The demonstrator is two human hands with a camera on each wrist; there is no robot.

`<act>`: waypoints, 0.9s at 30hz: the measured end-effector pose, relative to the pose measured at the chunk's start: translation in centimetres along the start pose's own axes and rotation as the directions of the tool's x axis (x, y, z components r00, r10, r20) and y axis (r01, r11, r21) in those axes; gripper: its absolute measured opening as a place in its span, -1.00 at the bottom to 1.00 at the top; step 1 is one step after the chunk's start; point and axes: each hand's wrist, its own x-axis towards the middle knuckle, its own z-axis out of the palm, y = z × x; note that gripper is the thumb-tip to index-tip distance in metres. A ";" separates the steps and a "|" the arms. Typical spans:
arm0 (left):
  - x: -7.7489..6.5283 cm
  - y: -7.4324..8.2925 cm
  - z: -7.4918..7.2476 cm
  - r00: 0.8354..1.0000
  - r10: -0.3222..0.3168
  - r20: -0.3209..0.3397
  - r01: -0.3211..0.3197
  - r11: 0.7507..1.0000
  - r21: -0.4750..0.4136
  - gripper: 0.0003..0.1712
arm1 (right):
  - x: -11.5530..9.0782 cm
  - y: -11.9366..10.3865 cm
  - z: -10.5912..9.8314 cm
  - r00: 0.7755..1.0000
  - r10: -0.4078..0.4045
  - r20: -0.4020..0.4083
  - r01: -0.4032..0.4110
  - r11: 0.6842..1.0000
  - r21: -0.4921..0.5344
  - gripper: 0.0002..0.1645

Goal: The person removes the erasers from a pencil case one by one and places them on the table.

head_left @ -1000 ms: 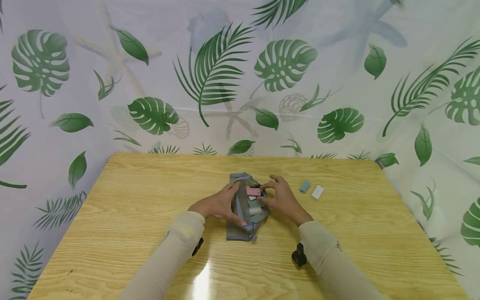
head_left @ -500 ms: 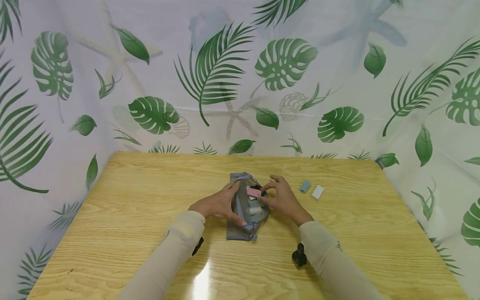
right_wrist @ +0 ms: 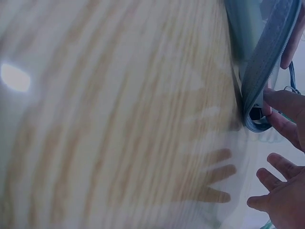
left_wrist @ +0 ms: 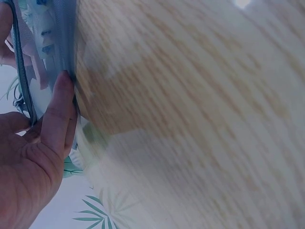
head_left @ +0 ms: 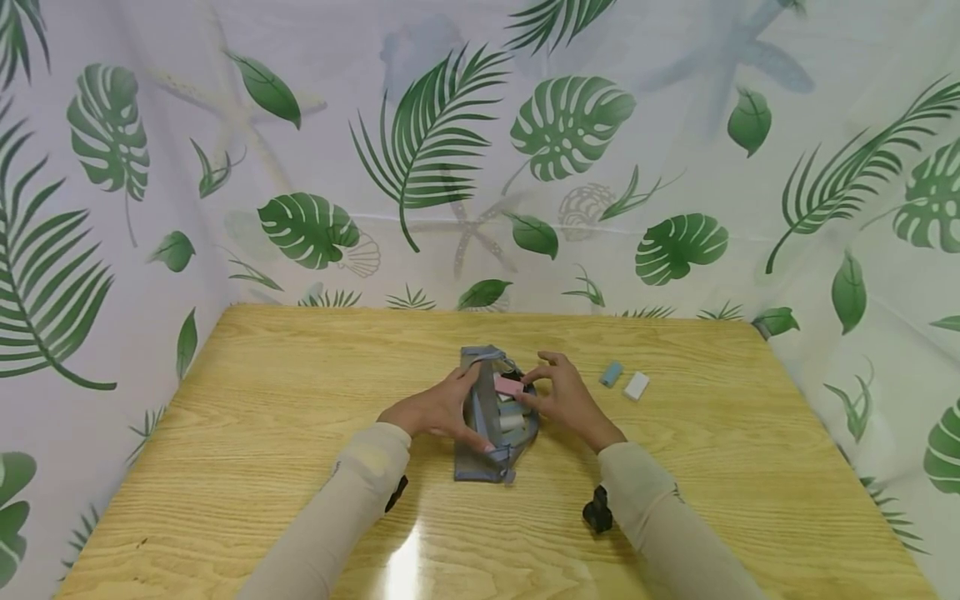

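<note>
Hands at pouch, blocks nearby

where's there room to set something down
Bare wooden table lies left of the left hand, right of the white block, and between the sleeves, nearer than the mesh zip pouch. Crowded: the pouch, gripped by the left hand while the right hand pinches a pink block. Right hand to blue block: narrow gap.

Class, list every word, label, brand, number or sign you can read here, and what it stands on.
None can be read.
Left sleeve: small dark mark, too small to read.
Right sleeve: small dark mark, too small to read.
Pouch and pink block: no legible text.
</note>
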 end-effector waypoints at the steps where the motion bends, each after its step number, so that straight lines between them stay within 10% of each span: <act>1: 0.0 0.1 0.0 1.000 0.000 0.001 0.000 1.000 -0.001 0.50 | 0.0 0.0 0.0 1.000 -0.002 -0.001 0.002 1.000 0.002 -0.75; 27: 0.0 0.2 -0.1 1.000 0.030 -0.004 -0.030 0.999 -0.016 0.51 | -1.2 -0.1 -2.1 0.998 -0.053 -0.016 0.054 0.998 0.029 -0.76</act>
